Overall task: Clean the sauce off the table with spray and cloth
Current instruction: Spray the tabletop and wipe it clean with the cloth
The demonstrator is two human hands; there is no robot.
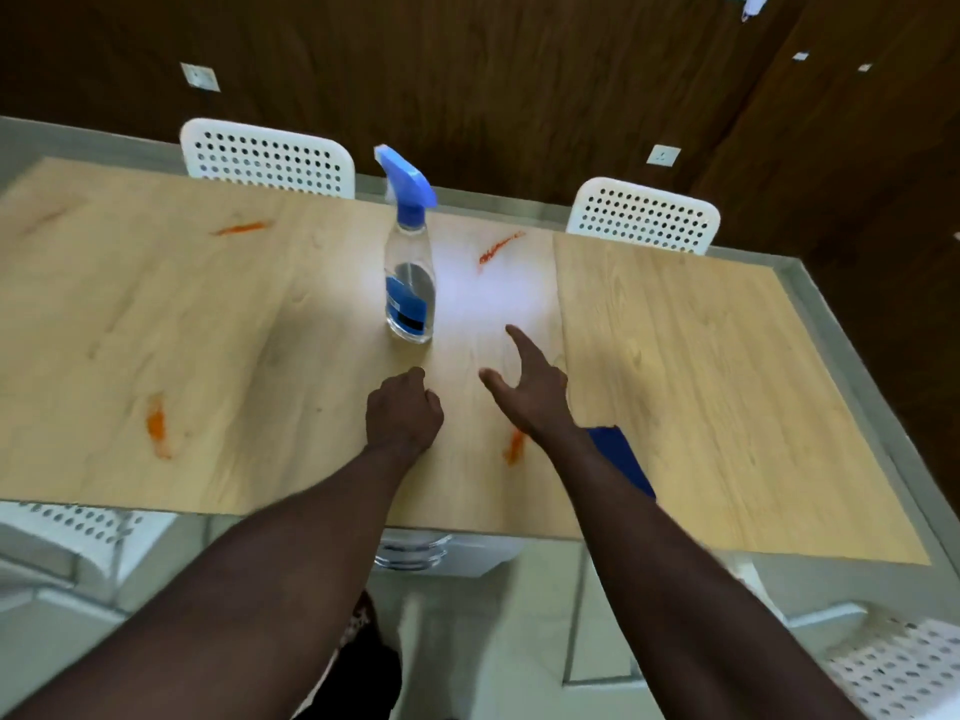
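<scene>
Two hands: left [404,413] fisted, empty, right [530,394] spread, near upright spray bottle [410,272], nozzle leftward

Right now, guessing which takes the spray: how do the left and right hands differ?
The left hand is a closed fist, holding nothing; the right hand is open, fingers spread. The left hand is just in front of the spray bottle; the right hand is further right, its forearm over the blue cloth. Neither touches the bottle.
</scene>
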